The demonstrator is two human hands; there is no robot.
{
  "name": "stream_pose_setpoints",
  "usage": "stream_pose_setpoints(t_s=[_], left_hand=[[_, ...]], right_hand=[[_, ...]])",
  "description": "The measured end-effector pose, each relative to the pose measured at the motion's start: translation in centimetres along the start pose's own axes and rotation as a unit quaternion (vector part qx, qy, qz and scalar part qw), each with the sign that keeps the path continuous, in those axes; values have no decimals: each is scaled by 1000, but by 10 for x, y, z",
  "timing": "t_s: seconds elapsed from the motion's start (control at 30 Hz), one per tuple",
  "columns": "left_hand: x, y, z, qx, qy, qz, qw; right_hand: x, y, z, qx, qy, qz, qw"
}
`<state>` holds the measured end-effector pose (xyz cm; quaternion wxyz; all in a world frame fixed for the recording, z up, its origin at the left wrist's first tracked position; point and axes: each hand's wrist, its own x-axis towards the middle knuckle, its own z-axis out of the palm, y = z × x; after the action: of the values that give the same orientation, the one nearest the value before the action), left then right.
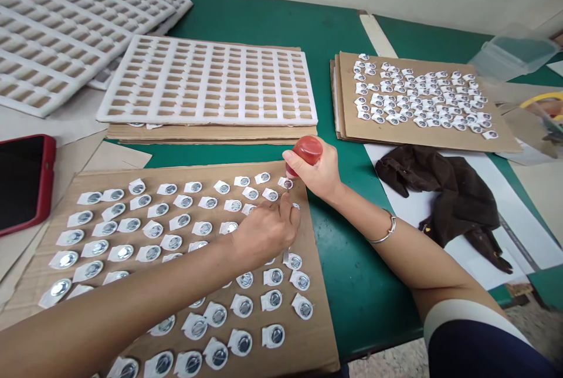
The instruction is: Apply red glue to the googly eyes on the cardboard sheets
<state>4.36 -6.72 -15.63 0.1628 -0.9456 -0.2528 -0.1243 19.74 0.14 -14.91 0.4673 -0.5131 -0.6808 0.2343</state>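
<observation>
Fingers of my right hand (320, 171) are wrapped round a small red bottle (308, 150), its tip down at a round metal piece with a white tab (285, 182) near the far right corner of a cardboard sheet (321, 319). Just below that piece, my left hand (269, 228) is closed in a pinch on a thin metal tool (287, 189), which points at the same piece. Rows of similar metal pieces (273, 336) with white tabs lie over the cardboard, some hidden under my left forearm.
Behind the sheet, a white grid tray (203, 77) rests on stacked cardboard, with more grids (65, 20) at left. A red-cased phone (46, 181) lies left. At right are another loaded cardboard (365, 125), a dark brown cloth (461, 190) and a clear container (512, 52).
</observation>
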Motion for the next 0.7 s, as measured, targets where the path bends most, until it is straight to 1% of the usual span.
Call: stream_pose_setpoints(t_s=[0.17,0.37,0.53,0.7], left_hand=[[0,-1,-1,-11,-7,5,1000],[-1,-1,1,-10,-19,-7,1000],[-2,-1,1,15,-5,-4,1000],[-2,-2,2,7,9,-4,1000]], right_hand=[[1,1,0,-11,8,-7,1000],[1,1,-2,-14,6,-12,1000],[2,2,-3,-15,7,-16,1000],[2,4,-3,-8,3,-12,1000]])
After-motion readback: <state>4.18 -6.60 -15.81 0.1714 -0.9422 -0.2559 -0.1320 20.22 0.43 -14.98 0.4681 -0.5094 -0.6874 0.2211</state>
